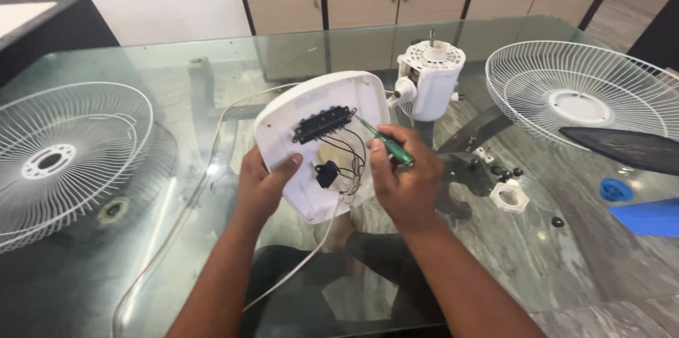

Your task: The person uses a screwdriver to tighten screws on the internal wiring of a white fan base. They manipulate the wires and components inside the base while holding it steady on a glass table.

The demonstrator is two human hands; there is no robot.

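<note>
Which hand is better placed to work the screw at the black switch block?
Right hand: it likely suits best, holding the green screwdriver tipped toward the switch block. The left hand grips the white housing.

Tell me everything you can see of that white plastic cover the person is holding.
The white cover is a rounded plastic shell, tilted up with its hollow inside facing the camera. Inside sit a black switch strip, thin red and black wires and a small black part. The left hand grips its lower left edge; the right hand points a green screwdriver at it. A white cord hangs below.
</note>
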